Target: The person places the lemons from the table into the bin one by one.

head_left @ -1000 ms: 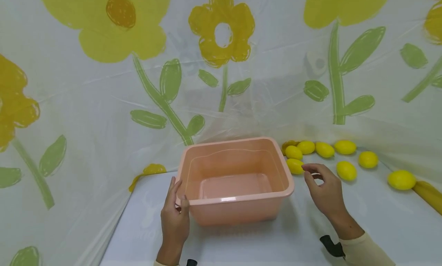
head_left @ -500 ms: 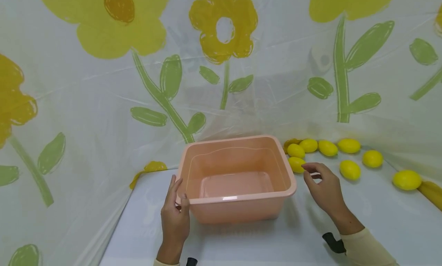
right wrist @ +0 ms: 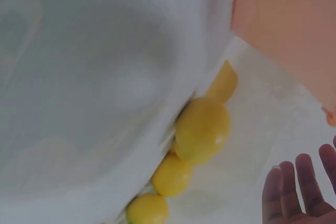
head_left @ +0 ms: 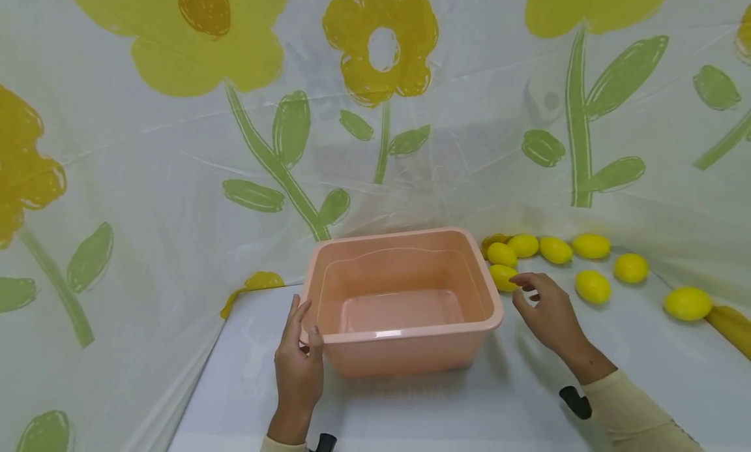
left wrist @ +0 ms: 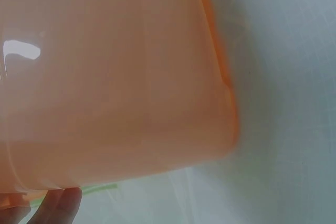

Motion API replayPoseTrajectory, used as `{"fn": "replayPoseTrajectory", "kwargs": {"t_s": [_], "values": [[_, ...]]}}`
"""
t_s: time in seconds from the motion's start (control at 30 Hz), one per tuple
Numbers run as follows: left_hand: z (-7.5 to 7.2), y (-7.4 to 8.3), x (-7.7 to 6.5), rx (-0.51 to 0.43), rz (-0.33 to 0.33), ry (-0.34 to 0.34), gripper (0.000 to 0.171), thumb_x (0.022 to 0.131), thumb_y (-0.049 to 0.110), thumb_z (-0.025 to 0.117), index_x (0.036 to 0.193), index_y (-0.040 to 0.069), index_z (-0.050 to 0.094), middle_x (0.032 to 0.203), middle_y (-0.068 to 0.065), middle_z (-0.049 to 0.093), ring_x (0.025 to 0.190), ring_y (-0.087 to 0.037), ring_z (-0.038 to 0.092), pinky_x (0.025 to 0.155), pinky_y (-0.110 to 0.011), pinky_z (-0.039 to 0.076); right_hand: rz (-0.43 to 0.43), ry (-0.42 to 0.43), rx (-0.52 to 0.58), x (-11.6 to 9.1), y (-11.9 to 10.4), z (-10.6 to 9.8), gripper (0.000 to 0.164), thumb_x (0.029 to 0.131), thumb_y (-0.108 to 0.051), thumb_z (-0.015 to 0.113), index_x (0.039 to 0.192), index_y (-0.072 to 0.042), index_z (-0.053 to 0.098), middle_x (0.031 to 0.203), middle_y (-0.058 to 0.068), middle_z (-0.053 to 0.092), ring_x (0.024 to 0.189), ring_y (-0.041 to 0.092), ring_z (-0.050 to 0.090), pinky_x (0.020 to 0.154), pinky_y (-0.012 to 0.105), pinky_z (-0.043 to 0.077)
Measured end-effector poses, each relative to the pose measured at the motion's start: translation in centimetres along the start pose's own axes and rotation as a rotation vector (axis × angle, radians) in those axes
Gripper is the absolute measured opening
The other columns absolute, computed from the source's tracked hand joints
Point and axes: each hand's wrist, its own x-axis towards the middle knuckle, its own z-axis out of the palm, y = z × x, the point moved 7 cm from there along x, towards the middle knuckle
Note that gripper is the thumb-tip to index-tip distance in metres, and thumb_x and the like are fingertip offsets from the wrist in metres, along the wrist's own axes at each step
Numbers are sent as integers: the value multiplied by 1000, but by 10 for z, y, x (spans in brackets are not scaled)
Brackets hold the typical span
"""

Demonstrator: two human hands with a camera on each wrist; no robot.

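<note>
A pink plastic basin [head_left: 405, 354] stands upright on the white table, with nothing inside it. My left hand [head_left: 298, 374] holds its near left corner, the thumb on the front side and the fingers along the left rim. In the left wrist view those fingers [left wrist: 62, 205] touch the basin's outer wall [left wrist: 115, 87]. To the right of the basin hovers my right hand [head_left: 548, 312], loosely bent and holding nothing. Its fingertips are nearest to a yellow lemon [head_left: 502, 278] beside the basin. The right wrist view shows the fingers [right wrist: 310, 182] apart from the lemons [right wrist: 203, 129].
Several more lemons lie scattered at the back right, among them one lemon [head_left: 592, 287] behind the right hand and another lemon [head_left: 688, 303] farther right. A white cloth [head_left: 176, 158] printed with yellow flowers hangs behind the table [head_left: 411, 419].
My right hand has shifted slightly up and its fingers have loosened a little. The left hand stays on the basin's corner; the basin and lemons have not visibly moved on the table.
</note>
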Motion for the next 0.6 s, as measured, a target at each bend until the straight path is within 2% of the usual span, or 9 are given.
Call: {"fn": "replayPoseTrajectory", "kwargs": {"t_s": [0.23,0.47,0.6], "values": [[1,1,1,-11,12,4,43,100,20,51,142,12,55,159,-5,41,135,-30,53,64,-23,55,22,-111,-105,10,7,5,30,92,-8,63,121,2,63,120,28,60,105,42,58,85,59,52],[-1,1,0,-9,10,6,43,100,19,50,141,12,55,158,-7,41,135,-31,53,64,-23,56,63,-200,-166,18,19,12,42,92,-13,64,131,4,58,134,33,52,121,49,50,100,66,42],[-1,3,0,-15,16,-1,43,100,20,50,142,12,54,159,-8,41,135,-33,53,64,-22,56,76,-223,-188,23,23,13,47,91,-13,67,133,5,56,136,34,50,124,50,47,103,67,39]]}}
